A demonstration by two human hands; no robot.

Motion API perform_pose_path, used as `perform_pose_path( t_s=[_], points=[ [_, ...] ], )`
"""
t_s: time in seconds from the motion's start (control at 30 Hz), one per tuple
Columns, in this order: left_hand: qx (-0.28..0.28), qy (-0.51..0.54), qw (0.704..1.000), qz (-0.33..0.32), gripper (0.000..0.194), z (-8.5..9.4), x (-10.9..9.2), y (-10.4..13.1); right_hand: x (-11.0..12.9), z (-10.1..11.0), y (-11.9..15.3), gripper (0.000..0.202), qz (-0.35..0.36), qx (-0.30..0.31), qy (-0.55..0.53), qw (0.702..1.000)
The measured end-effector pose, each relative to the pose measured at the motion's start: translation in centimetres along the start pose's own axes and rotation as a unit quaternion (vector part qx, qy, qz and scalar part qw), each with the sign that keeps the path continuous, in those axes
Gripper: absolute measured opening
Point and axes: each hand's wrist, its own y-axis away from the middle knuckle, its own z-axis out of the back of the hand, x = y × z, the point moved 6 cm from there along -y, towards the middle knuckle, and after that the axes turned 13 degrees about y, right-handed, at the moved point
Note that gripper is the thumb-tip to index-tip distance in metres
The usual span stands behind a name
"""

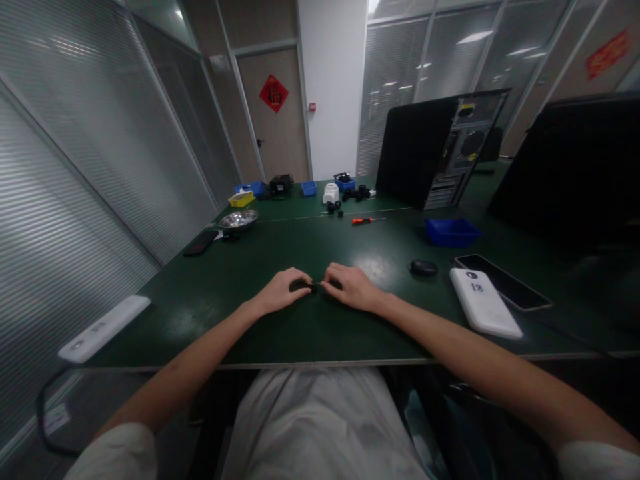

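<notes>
Both my hands rest low over the green table (210,300), close together near its front edge. My left hand (283,291) is closed in a pinch on a small black part (314,289), whose shape is too small to make out. Facing it, my right hand (349,285) pinches a thin, pale, pin-like piece (319,283) that points toward the black part. Whether the two pieces touch I cannot tell. Beyond the hands lies a screwdriver (363,221) with an orange and black handle.
At the right are a black mouse (423,268), a blue tray (453,232), a white power bank (484,303) and a phone (505,283). A metal bowl (239,220) and a dark phone (201,243) sit at left. Small black parts (333,207) and a computer case (440,150) stand farther back.
</notes>
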Motion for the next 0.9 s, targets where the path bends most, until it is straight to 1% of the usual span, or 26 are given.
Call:
perform_pose_path(
  t_s=[0.1, 0.17, 0.23, 0.27, 0.33, 0.4, 0.43, 0.47, 0.53, 0.57, 0.6, 0.63, 0.67, 0.73, 0.8, 0.9],
  points=[
    [0.011, -0.005, 1.0, 0.008, 0.025, -0.3, 0.2, -0.1, 0.0, 0.0, 0.0, 0.016, 0.0, -0.001, -0.003, 1.0],
    [0.015, -0.006, 1.0, 0.008, 0.027, 0.0, 0.7, -0.2, 0.0, 0.0, 0.0, 0.016, 0.001, -0.003, -0.005, 1.0],
    [0.01, -0.01, 1.0, 0.02, 0.032, 1.2, 2.0, 0.0, -0.1, 0.0, 0.1, 0.016, 0.0, -0.002, -0.007, 1.0],
    [0.003, -0.017, 0.999, 0.033, 0.034, 2.3, 3.1, 0.2, -0.2, 0.0, 0.1, 0.017, 0.0, 0.0, -0.009, 1.0],
    [-0.021, -0.048, 0.996, 0.069, 0.037, 5.4, 6.0, 1.3, -0.3, 0.0, 0.1, 0.017, 0.0, 0.003, -0.013, 1.0],
    [-0.057, -0.103, 0.986, 0.117, 0.036, 9.6, 9.6, 3.5, -0.3, 0.0, 0.2, 0.017, 0.0, 0.006, -0.018, 1.0],
    [-0.078, -0.137, 0.976, 0.151, 0.035, 11.9, 11.5, 5.0, -0.3, 0.0, 0.2, 0.017, 0.0, 0.007, -0.02, 1.0],
    [-0.109, -0.172, 0.96, 0.192, 0.035, 14.4, 13.4, 6.8, -0.3, 0.1, 0.2, 0.017, 0.0, 0.008, -0.021, 1.0],
    [-0.167, -0.24, 0.914, 0.282, 0.037, 18.9, 16.9, 10.7, -0.2, 0.1, 0.2, 0.017, 0.0, 0.012, -0.024, 1.0],
    [-0.191, -0.272, 0.888, 0.319, 0.039, 20.8, 18.2, 12.6, -0.2, 0.1, 0.2, 0.017, 0.0, 0.015, -0.024, 1.0],
    [-0.208, -0.291, 0.865, 0.351, 0.04, 22.3, 19.2, 14.3, -0.2, 0.1, 0.1, 0.017, -0.003, 0.017, -0.023, 1.0],
    [-0.221, -0.3, 0.847, 0.378, 0.041, 23.4, 20.0, 15.7, -0.2, 0.1, 0.1, 0.017, -0.005, 0.018, -0.022, 1.0],
    [-0.23, -0.302, 0.835, 0.399, 0.042, 24.2, 20.6, 16.8, -0.2, 0.0, 0.1, 0.017, -0.007, 0.019, -0.021, 1.0],
    [-0.236, -0.292, 0.824, 0.425, 0.043, 24.9, 21.3, 17.8, -0.3, 0.0, 0.1, 0.017, -0.011, 0.018, -0.017, 1.0],
    [-0.24, -0.284, 0.82, 0.435, 0.043, 25.0, 21.5, 17.9, -0.3, -0.1, 0.1, 0.017, -0.011, 0.016, -0.015, 1.0],
    [-0.248, -0.282, 0.814, 0.444, 0.042, 24.9, 21.2, 17.5, -0.3, 0.0, 0.1, 0.017, -0.009, 0.014, -0.014, 1.0]
  ],
)
